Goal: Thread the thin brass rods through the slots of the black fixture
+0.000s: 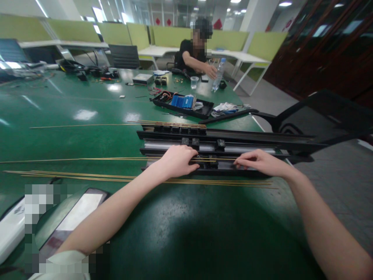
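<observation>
Long black rails with light inner strips and small black blocks lie side by side across the green table. My left hand (180, 161) is over the nearest rail (227, 171), thumb and fingers curled at a black block (212, 161); what they grip is too small to make out. Thin brass rods (116, 158) run beneath that hand along the rail. At the rods' right end, my right hand (256, 161) pinches with thumb and forefinger, and the rod tips reach its fingertips. More brass rods (227, 182) lie on the table along the rail's near side.
A phone (81, 210) and a white object (14, 229) lie at the lower left. Beyond the rails sits a black tray (201, 112) with a blue pack (183, 102). Across the table a person (189, 58) reaches to a bottle (218, 76). A black chair (317, 112) stands right.
</observation>
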`<control>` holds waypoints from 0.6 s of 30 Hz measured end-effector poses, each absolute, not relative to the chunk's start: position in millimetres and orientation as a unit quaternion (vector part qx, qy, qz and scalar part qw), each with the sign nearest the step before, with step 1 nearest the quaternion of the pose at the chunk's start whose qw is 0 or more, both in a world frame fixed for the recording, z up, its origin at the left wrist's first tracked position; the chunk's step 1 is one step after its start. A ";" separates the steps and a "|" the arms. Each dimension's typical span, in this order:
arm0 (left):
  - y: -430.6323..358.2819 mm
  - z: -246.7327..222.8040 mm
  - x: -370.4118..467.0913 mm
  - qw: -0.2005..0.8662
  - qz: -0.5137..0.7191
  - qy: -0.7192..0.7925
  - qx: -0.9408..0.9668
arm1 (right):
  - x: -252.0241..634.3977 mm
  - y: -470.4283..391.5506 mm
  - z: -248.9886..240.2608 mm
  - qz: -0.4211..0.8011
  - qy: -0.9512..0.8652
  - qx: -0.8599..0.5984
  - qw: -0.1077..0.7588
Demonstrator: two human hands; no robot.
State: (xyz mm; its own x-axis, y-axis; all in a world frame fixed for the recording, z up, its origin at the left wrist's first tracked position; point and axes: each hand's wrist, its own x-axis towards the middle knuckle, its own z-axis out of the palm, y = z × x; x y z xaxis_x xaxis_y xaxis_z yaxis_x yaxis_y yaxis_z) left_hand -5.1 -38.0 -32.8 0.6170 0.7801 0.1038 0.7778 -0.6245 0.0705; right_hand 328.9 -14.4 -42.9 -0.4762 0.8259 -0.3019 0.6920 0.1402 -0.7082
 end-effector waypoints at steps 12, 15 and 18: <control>-38.7 -33.0 -4.2 0.008 0.060 0.438 0.897 | 327.4 -13.9 -43.2 0.413 -0.752 -0.508 0.078; -38.3 -32.9 -4.3 0.012 0.063 0.439 0.896 | 328.4 -12.6 -45.0 0.399 -0.758 -0.509 0.080; -37.5 -31.9 -4.5 0.017 0.059 0.441 0.895 | 328.5 -12.4 -45.5 0.389 -0.763 -0.510 0.083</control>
